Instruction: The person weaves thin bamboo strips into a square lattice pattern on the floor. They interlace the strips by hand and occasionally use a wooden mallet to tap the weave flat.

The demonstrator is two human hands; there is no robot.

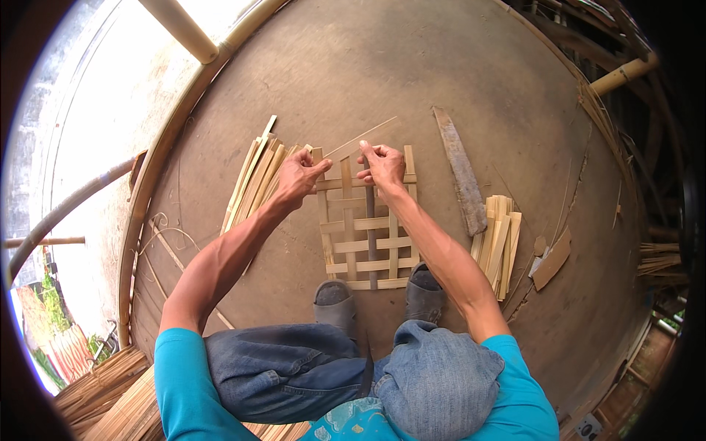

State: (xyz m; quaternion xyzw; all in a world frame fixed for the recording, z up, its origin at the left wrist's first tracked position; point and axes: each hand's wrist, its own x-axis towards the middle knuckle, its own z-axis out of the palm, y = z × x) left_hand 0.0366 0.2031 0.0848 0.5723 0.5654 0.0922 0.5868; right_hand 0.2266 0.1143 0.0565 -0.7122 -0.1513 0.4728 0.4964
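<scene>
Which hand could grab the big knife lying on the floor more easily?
The right hand, probably. The long knife lies on the person's right side, just beyond the woven bamboo mat. The left hand is on the far side, by the loose strips. Both hands are pinching a thin strip now.

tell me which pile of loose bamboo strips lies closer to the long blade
The pile of bamboo strips on the person's right: the long blade lies right beside it. The other pile sits left of the woven mat.

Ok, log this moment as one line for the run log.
left hand: pinching mat's far edge | right hand: gripping thin strip | woven mat: flat on floor, under shoes | blade: right of mat
</scene>
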